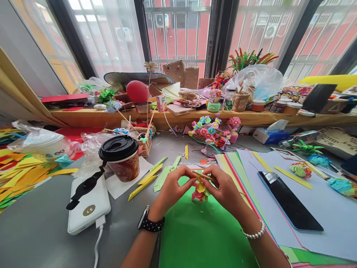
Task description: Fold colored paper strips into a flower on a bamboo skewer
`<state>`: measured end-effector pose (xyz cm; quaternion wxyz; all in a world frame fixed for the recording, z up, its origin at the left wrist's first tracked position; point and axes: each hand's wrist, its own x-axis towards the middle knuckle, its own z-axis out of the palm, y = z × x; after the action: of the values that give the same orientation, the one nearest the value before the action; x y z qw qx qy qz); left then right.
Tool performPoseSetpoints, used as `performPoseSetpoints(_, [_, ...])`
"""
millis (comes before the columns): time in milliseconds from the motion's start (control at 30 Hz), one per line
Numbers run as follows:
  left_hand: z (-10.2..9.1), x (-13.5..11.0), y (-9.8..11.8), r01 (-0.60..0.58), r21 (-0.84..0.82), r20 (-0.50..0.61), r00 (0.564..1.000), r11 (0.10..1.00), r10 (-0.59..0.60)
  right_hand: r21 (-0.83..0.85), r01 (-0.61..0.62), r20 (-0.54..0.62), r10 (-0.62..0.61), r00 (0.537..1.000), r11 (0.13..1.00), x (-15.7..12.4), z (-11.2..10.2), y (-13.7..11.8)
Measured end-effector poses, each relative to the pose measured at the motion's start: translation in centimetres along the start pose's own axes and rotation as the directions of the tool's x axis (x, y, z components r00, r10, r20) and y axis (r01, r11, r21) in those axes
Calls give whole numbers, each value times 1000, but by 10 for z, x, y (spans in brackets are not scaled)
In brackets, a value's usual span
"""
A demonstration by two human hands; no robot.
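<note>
Over a green sheet (pixel 206 234), my two hands meet at a small folded-paper flower (pixel 199 193) with pink and yellow petals. My left hand (pixel 174 186) is closed, its thumb and fingertips pinching the flower's upper yellow part. A thin wooden stick (pixel 205 175) crosses just above the yellow paper. The fingers of my right hand (pixel 224 186) are closed around that stick, with the thumb against the flower. Fingertips partly hide where stick and paper meet. Folded green and yellow paper strips (pixel 146 180) lie left of my left hand.
A lidded coffee cup (pixel 124 163) and a white power bank (pixel 89 204) with a cable stand at left. On the right, a phone (pixel 290 201) lies on stacked paper sheets (pixel 251 178). Paper flowers (pixel 208 130) and a cluttered ledge (pixel 178 117) are behind.
</note>
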<state>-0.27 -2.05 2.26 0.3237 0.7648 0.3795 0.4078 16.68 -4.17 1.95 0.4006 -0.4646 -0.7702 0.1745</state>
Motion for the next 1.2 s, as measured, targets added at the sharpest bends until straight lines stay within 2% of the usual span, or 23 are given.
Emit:
performPoseSetpoints(200, [2,0,3,34,-126,10,999,991,-33,85,-52,9,52,999,995,-1,-2,-4])
performPoseSetpoints(433, [1,-3,12,-54,-4,-56,997,999,53,175,-92,50,84,995,980,-2,-3,-3])
performPoseSetpoints(533, [-1,-3,12,-52,1,-31,998,999,52,193,-111,76,98,992,975,-1,-4,-3])
performPoseSetpoints(667, [-6,-2,10,5,-47,73,997,999,-1,217,-139,108,118,987,966,0,-4,-4])
performPoseSetpoints(867, [-5,-2,6,15,-26,84,996,1000,-12,181,-126,93,110,990,975,-1,-5,-3])
performPoseSetpoints(1033, [-3,-2,6,46,-74,116,993,996,-37,151,-104,76,94,993,983,1,-7,-6])
performPoseSetpoints(1200, [-1,-1,6,48,-38,83,996,998,-44,99,-90,31,87,996,991,1,-6,-7])
